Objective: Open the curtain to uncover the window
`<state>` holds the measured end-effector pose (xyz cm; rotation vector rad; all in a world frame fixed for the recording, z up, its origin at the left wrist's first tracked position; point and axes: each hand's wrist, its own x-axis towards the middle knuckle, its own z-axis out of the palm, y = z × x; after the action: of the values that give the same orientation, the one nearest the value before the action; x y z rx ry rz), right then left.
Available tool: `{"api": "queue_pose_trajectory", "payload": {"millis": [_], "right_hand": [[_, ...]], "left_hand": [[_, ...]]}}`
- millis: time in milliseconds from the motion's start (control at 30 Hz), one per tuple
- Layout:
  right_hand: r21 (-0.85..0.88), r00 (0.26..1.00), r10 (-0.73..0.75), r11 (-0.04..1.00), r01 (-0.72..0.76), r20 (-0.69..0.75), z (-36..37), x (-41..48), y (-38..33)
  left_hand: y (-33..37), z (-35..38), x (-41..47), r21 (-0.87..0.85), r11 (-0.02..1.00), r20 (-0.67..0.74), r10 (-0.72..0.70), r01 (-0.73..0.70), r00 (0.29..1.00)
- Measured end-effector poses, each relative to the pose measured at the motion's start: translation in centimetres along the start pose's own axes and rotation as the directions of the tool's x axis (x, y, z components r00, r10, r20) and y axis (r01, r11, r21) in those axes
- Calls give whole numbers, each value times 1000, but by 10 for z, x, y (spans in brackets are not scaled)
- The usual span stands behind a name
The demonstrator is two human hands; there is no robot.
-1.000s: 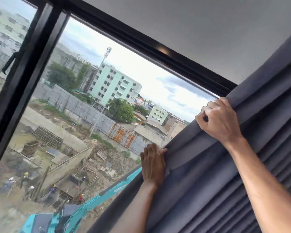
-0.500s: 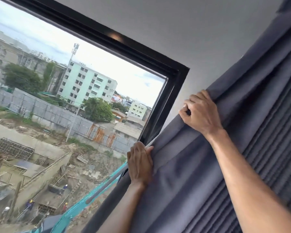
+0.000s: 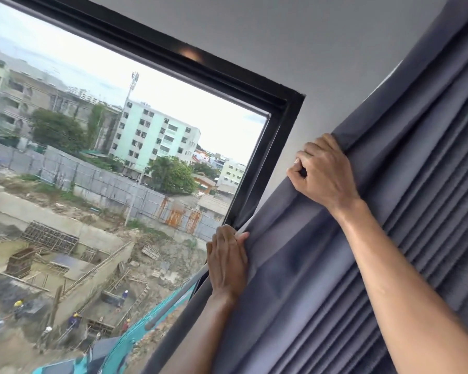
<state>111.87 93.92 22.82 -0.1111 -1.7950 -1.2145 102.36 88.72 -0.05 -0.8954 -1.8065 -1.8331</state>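
A grey-blue pleated curtain (image 3: 384, 238) hangs bunched on the right side of the view. My right hand (image 3: 322, 174) is closed around its leading edge, high up, in front of the wall. My left hand (image 3: 227, 260) grips the same edge lower down, right at the window frame's right side. The window (image 3: 119, 184) has a black frame (image 3: 268, 157) and its pane shows almost fully, with a construction site and buildings outside. The curtain's edge still overlaps the frame's lower right part.
A grey wall (image 3: 308, 49) runs above and to the right of the window. Through the glass I see a teal excavator arm (image 3: 152, 317) below.
Both hands have carried the curtain's edge to the right. The window's right frame side and corner have come into view, and the curtain folds are bunched tighter.
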Motion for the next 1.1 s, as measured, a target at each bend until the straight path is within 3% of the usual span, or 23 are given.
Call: {"api": "queue_pose_trajectory", "payload": {"millis": [167,367,667,867,1100], "right_hand": [[9,999,36,999,-36,-4,2,0,-23],[-7,996,85,996,-85,33,-2,4,-40],[-68,968,120,992,-107,222,-16,5,-71],[-83,896,230,973,-215,380,-17,5,-128],[-43,741,419,883,-468,525,-1,0,-236]], "left_hand": [[-14,-17,0,70,997,63,17,-22,998],[-24,-38,1,98,984,158,131,-147,979],[-47,-65,9,-1,921,318,370,-390,873],[-105,-111,49,135,877,310,404,-461,860],[-191,-216,98,298,779,386,430,-551,816]]}}
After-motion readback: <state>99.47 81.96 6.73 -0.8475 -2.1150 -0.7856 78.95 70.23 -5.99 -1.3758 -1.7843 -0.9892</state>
